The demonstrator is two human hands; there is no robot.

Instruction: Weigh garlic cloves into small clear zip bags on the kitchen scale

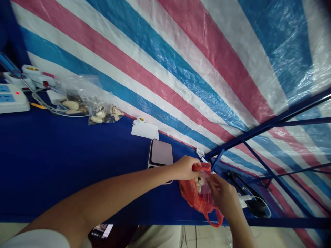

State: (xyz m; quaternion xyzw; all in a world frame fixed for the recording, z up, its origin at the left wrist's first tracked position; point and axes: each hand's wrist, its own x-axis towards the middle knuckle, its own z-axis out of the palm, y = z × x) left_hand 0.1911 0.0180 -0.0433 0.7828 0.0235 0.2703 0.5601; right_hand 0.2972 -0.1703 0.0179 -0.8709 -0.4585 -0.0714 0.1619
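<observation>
My left hand [186,167] is closed on the upper edge of a red plastic bag [188,193], which sits at the right part of the blue table. With bent fingers, my right hand [222,191] pinches a clear plastic bag [205,187] in the mouth of the red one. Pale pieces [199,182] show through the clear plastic; their kind is hard to make out. One red handle loop hangs down beside my right wrist. Under my left forearm lies a small scale-like device [161,152] with a flat pinkish-grey top, partly covered.
Clear zip bags [99,113] with pale dried slices lie at the back left, near a white power strip [12,98] and cables. A white paper [145,130] rests by the striped sheet [155,69]. Blue metal bars [269,124] and a black item [256,206] are at right.
</observation>
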